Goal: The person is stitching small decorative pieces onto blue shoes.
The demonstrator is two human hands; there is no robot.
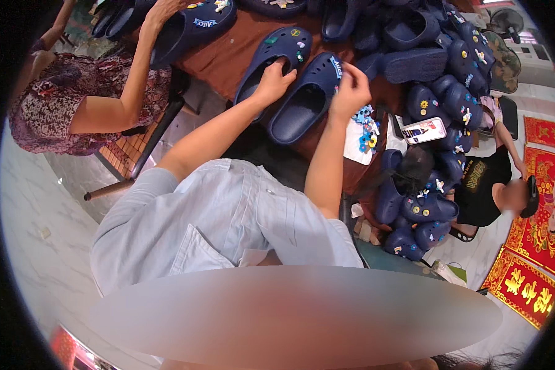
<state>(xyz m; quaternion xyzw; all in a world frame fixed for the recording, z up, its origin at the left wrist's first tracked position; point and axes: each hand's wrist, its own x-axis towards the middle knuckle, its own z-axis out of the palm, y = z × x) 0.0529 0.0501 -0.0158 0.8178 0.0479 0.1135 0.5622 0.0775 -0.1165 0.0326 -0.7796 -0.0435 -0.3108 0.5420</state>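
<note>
**Navy clogs and charms, worktable lot**

Pale-blue shirt (228,216), ours, fills the near field; both forearms rise from it to the table.

Item 1. Our left hand (272,82): fingers curled together and pushed into the opening of a navy clog (271,55), which lies toe-up on the brown table (222,58). We judge the hand sits inside so the upper has backing and the shoe stays put.

Item 2. Our right hand (349,92): fingertips pressed together in a pinch at the toe edge of a second navy clog (308,98), lying just beside the first. What is pinched is too small to tell; a charm seems likely, since one already shows near that spot.

Item 3. Loose charms (365,126), blue and yellow, on white paper just under the right hand, kept within easy reach.

Item 4. Heap of finished clogs (438,61), decorated, stacked along the right.

Item 5. Phone (423,130), propped against the heap.

Item 6. A co-worker in a patterned top (55,105) at left, one hand on another clog (191,28).

Item 7. A seated person in a black shirt (484,185) at right.
</note>
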